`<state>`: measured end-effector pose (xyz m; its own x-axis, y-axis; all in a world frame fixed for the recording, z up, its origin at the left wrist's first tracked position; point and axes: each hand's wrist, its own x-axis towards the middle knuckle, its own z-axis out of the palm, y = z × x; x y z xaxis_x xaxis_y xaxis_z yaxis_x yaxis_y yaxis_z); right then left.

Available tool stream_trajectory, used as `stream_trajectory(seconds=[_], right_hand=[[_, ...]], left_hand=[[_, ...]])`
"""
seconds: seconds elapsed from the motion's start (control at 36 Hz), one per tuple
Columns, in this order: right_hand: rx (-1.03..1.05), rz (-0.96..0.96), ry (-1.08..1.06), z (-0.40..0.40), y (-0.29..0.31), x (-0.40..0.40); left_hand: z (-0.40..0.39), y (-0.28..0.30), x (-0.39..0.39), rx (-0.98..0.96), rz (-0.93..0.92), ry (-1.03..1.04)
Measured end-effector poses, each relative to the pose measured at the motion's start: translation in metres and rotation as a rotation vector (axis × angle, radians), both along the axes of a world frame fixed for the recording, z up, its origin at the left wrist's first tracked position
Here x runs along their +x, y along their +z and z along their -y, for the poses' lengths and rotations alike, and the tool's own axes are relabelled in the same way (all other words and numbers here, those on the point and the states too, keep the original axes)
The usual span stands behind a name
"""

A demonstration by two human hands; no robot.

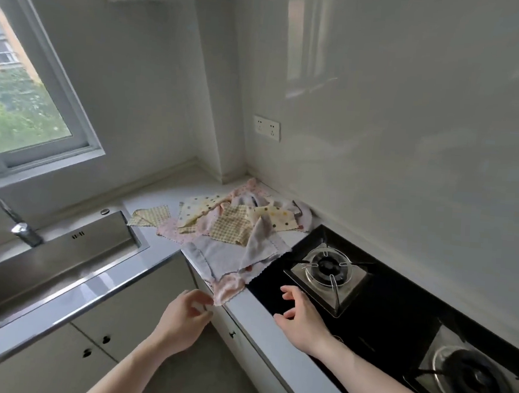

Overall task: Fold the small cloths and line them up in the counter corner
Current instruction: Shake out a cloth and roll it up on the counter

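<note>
The corner of a pink cloth point(226, 289) is pinched between the thumb and curled fingers point(202, 310) of the left hand point(187, 317), just in front of the worktop point(160, 195) edge, where that cloth hangs over the rim. The right hand point(300, 317) is held above the near edge of the black hob point(382, 312), its fingers spread and loosely bent, with nothing gripped; whether the glass is touched cannot be told. The pink cloth is partly covered by a pale lilac cloth point(217, 254), which is spread flat by the worktop edge and touches the hob's left rim. Behind it, an unfolded heap of small cloths point(235, 216) is piled toward the wall corner: yellow checked, cream dotted, pink and white pieces overlapping one another. One yellow checked cloth point(151, 216) is laid apart at the left, just beside the steel sink point(64, 253). A tap point(19, 228) is seen at the sink's far side, and a window point(19, 93) above it. Two gas burners point(328, 267) are set in the hob. A double socket point(267, 127) is mounted on the wall.
</note>
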<state>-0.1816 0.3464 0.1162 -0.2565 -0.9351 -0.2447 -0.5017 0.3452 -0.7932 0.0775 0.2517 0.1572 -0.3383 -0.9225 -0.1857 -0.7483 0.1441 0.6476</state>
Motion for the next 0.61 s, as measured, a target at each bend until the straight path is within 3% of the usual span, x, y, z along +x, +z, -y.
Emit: stream_trajectory(seconds=[0.36,0.61], right_hand=[[0.036,-0.024,-0.213,0.061,-0.017,0.002],[0.107,-0.126,-0.378,0.115,-0.060,0.019]], left_hand=[[0.129,-0.022,-0.054,0.067,0.097,-0.327],[0.238,-0.074,-0.084,0.057,0.160,-0.605]])
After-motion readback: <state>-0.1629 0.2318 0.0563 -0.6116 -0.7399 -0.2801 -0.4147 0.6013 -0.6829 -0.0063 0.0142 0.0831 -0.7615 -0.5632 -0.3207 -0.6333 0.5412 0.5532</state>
